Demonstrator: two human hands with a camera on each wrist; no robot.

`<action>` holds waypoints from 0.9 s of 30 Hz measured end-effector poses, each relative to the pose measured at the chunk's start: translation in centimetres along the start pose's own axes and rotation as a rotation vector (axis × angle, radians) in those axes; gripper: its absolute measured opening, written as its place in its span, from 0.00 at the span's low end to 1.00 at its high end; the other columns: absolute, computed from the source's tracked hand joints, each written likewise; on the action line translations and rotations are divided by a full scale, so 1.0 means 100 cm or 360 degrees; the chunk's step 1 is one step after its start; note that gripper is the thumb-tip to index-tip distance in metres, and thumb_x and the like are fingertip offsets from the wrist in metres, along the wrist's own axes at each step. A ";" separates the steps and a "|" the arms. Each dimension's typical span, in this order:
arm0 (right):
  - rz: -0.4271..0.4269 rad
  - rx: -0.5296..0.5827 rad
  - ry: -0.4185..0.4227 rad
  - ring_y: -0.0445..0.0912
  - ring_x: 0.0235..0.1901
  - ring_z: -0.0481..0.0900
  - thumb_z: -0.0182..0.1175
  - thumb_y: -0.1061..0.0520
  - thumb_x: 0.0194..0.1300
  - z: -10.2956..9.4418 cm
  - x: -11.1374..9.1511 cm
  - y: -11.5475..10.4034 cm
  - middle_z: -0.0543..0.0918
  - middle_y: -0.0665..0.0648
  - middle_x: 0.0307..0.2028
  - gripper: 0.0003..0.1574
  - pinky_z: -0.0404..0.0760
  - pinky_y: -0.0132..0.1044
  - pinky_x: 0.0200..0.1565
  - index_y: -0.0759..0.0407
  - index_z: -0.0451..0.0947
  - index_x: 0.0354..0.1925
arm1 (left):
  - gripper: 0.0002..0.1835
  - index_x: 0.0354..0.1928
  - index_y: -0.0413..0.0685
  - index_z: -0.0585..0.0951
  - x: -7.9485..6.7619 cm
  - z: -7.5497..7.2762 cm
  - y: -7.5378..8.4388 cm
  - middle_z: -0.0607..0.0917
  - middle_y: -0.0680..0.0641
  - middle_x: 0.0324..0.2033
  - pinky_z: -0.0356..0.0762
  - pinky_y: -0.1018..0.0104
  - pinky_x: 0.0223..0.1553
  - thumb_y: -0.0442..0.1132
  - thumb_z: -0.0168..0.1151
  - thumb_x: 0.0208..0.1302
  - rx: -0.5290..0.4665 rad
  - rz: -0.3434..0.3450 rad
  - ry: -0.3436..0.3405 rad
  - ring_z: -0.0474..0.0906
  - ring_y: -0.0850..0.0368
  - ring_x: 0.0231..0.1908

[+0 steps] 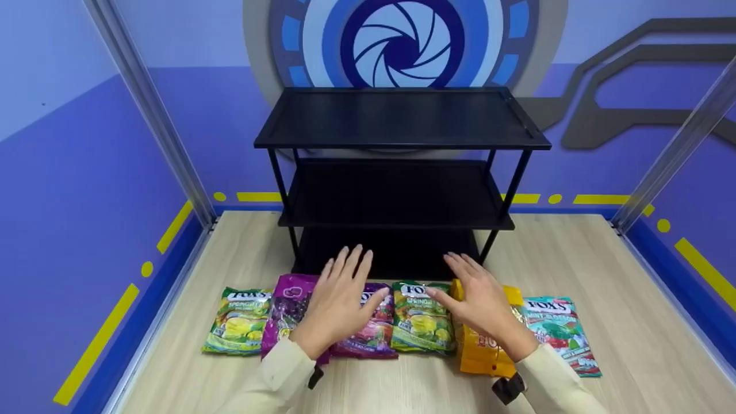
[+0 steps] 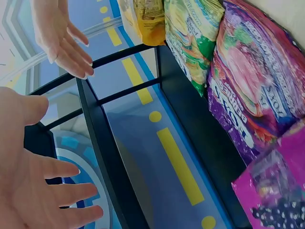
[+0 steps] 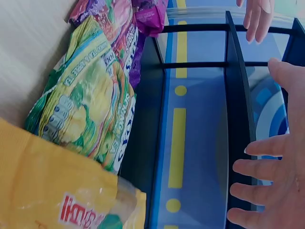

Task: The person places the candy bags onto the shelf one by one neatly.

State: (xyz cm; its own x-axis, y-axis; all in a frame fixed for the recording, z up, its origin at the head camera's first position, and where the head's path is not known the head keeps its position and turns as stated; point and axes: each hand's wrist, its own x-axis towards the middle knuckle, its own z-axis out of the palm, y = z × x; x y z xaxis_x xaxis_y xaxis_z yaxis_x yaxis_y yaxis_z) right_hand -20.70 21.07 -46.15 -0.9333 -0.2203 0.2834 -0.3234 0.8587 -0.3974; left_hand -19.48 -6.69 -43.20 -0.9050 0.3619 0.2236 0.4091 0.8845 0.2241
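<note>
My left hand [image 1: 339, 305] hovers with straight fingers above a purple-magenta candy bag [image 1: 287, 305] and a purple Fox's bag [image 1: 374, 328], holding nothing. To its right, my right hand [image 1: 483, 302] is spread over an orange-yellow bag [image 1: 486, 353], also empty. Between the hands lies a green Fox's Spring Tea bag [image 1: 422, 322]. A second green Fox's bag [image 1: 238, 322] sits at the row's left end, and a teal Fox's bag [image 1: 560, 333] at the right end, partly behind the right wrist. In the left wrist view the purple Fox's bag [image 2: 257, 71] shows beyond the left hand [image 2: 43, 176].
Behind the row of bags stands a black three-tier shelf [image 1: 402, 121] with thin posts. Its lowest tier reaches close to the bags. Blue-purple walls [image 1: 69, 190] with metal corner posts [image 1: 149, 109] enclose the light wooden table [image 1: 621, 293] on the left, back and right.
</note>
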 end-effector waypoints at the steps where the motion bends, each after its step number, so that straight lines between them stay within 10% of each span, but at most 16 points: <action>1: 0.0017 0.0013 0.0003 0.58 0.71 0.60 0.56 0.27 0.60 -0.001 -0.001 0.002 0.64 0.58 0.72 0.51 0.62 0.63 0.68 0.52 0.61 0.72 | 0.39 0.76 0.52 0.54 0.001 0.000 0.001 0.55 0.45 0.75 0.50 0.46 0.75 0.65 0.39 0.71 -0.0022 0.0002 0.0010 0.49 0.45 0.75; 27: 0.0514 0.0216 0.0017 0.65 0.69 0.59 0.47 0.26 0.66 -0.018 -0.037 0.072 0.62 0.65 0.71 0.48 0.58 0.69 0.66 0.53 0.58 0.72 | 0.35 0.74 0.53 0.59 0.016 0.032 0.034 0.62 0.47 0.73 0.65 0.47 0.69 0.61 0.45 0.72 -0.0402 0.0001 0.0073 0.61 0.48 0.71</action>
State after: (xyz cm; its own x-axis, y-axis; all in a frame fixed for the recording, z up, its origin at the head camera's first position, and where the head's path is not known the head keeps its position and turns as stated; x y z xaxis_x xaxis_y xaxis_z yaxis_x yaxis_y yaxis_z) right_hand -19.24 28.88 -48.51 -0.9894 0.0580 0.1330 -0.0302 0.8139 -0.5802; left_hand -19.87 -2.15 -45.07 -0.9009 0.3434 0.2653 0.4308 0.7808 0.4524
